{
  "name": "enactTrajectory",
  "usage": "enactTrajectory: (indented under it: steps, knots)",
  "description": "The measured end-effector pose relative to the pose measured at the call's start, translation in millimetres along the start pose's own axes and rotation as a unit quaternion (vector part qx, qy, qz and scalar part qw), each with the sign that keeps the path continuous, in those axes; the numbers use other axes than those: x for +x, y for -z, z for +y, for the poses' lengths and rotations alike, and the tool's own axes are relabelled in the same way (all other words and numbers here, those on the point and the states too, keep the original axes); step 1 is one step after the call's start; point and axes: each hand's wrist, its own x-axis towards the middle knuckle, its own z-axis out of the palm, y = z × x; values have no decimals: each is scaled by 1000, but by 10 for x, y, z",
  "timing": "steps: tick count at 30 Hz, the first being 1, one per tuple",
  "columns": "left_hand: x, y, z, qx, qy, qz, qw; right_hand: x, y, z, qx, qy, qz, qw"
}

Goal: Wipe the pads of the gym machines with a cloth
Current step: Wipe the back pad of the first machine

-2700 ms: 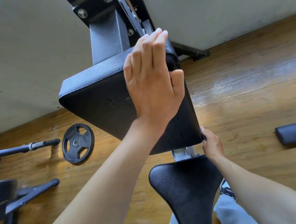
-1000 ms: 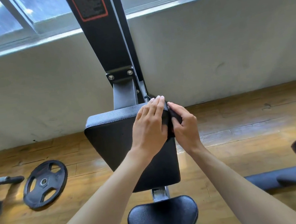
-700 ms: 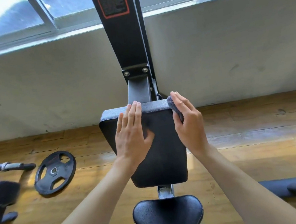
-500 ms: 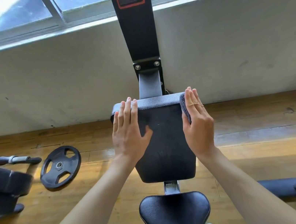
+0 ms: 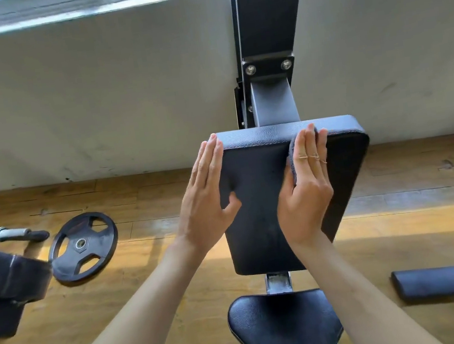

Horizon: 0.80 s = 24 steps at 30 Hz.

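Since 0.5 s ago the right hand (image 5: 306, 189) has slid its grey cloth (image 5: 291, 159) inward across the back pad (image 5: 260, 225), fingers flat; the left hand (image 5: 206, 201) stays flat at the left edge. 1 cloth, 2 hands, 1 seat pad (image 5: 284, 328), 1 weight plate (image 5: 83, 245).

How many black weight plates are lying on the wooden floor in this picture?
1. The round black weight plate lies flat on the wooden floor at left, beside a bar's end. Others may lie outside the frame or behind the black padded equipment at the left edge.

Both forearms reach forward and up. The left hand (image 5: 205, 197) lies flat, fingers straight and together. The right hand (image 5: 307, 186) is likewise flat, thumb tucked beneath.
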Motion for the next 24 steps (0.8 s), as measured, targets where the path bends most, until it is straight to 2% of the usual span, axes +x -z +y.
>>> enactTrajectory:
  steps: [4, 8, 11, 14, 17, 20, 24]
  knots:
    - [-32, -26, -57, -50, 7, 23, 998, -155, -263, -264, -7, 58, -28, 998]
    - [-20, -26, -131, -37, -25, 15, 999, -273, -433, -451, 5, 135, -107, 985]
    - [-16, 22, -193, -36, -35, -11, 999, -167, -334, -288, -32, 214, -120, 969]
    - [-32, 52, -156, -41, -23, -14, 999, -10, -116, 7, -91, 272, -102, 953]
    - [-39, 53, -112, -47, -17, -10, 999, 103, 150, 312, -129, 246, -56, 959]
    - [-43, 52, -77, -54, -4, -8, 998, 195, 412, 567, -146, 174, -23, 974]
    - [-49, 79, -25, -67, 13, -24, 997, 210, 386, 515, -78, 57, 24, 995]
